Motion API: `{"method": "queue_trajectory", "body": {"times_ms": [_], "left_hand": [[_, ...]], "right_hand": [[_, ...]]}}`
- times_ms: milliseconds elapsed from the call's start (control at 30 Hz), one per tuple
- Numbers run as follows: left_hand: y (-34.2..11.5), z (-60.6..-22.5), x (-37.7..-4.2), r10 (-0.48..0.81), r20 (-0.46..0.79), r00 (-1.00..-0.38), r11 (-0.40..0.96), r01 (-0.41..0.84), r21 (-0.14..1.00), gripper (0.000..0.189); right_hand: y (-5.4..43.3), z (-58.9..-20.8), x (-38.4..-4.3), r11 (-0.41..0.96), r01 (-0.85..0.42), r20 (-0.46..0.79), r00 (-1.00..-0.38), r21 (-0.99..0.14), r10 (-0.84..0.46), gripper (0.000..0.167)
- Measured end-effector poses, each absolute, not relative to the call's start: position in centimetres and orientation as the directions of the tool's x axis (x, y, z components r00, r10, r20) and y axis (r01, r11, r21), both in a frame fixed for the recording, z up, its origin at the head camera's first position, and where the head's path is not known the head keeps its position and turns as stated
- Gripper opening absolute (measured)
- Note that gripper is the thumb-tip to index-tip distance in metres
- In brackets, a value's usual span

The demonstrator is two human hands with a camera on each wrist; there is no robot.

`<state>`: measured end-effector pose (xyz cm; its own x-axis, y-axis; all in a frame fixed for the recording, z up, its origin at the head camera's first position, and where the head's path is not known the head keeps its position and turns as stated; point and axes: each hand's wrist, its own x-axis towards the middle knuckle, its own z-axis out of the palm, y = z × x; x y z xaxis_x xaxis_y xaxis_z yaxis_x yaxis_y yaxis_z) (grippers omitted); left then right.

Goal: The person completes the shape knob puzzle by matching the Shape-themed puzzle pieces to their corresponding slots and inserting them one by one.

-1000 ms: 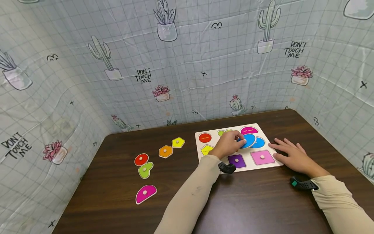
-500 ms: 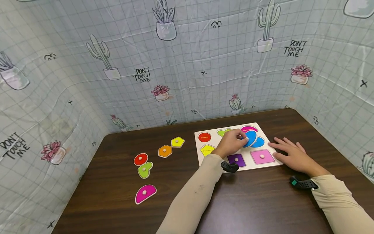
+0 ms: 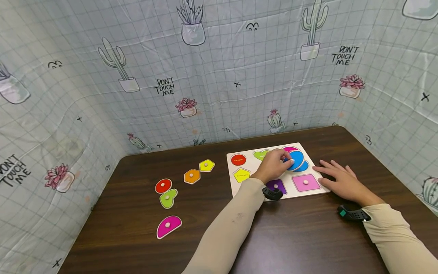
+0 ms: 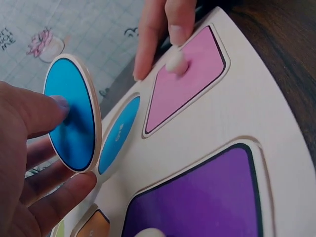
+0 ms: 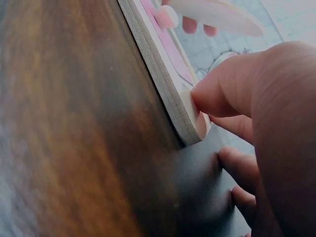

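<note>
My left hand pinches a blue oval puzzle piece, thumb on its blue face and fingers behind it. The piece stands tilted above the white puzzle board, partly covering the printed blue oval slot. My right hand lies with fingers spread at the board's right edge; in the right wrist view its thumb touches the board's corner. A pink knobbed piece and a purple knobbed piece sit in the board's near row. My left hand hides the board's middle.
Left of the board lie loose knobbed pieces: a yellow pentagon, an orange hexagon, a red circle, a green heart and a magenta half round. A patterned cloth hangs around the brown table.
My left hand has shifted slightly right with the blue oval piece, which has turned and now covers more of the printed oval. My right hand stays at the board's edge.
</note>
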<state>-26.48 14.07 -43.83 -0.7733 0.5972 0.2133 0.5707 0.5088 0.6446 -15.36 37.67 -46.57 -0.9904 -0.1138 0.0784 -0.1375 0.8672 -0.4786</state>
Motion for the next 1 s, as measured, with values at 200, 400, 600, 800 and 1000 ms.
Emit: {"method": "queue_trajectory", "body": {"times_ms": [200, 400, 600, 800, 1000], "left_hand": [[14.4, -44.2, -26.5, 0.579, 0.219, -0.785, 0.524, 0.564, 0.639, 0.016], [14.6, -44.5, -26.5, 0.573, 0.222, -0.789, 0.523, 0.560, 0.643, 0.015], [14.8, -45.1, -26.5, 0.574, 0.207, -0.792, 0.531, 0.553, 0.642, 0.014], [15.0, -44.8, -26.4, 0.586, 0.214, -0.781, 0.540, 0.574, 0.616, 0.017], [15.4, -44.5, -26.7, 0.602, 0.227, -0.765, 0.556, 0.606, 0.569, 0.016]], "right_hand": [[37.7, -46.6, -15.4, 0.864, -0.141, 0.079, -0.990, -0.483, -0.118, 0.050], [37.6, -46.5, -15.2, 0.863, -0.144, 0.085, -0.989, -0.485, -0.117, 0.050], [37.6, -46.7, -15.2, 0.864, -0.136, 0.079, -0.991, -0.485, -0.112, 0.050], [37.6, -46.7, -15.3, 0.862, -0.136, 0.080, -0.991, -0.489, -0.111, 0.050], [37.5, -46.5, -15.4, 0.864, -0.129, 0.075, -0.992, -0.487, -0.106, 0.050]]}}
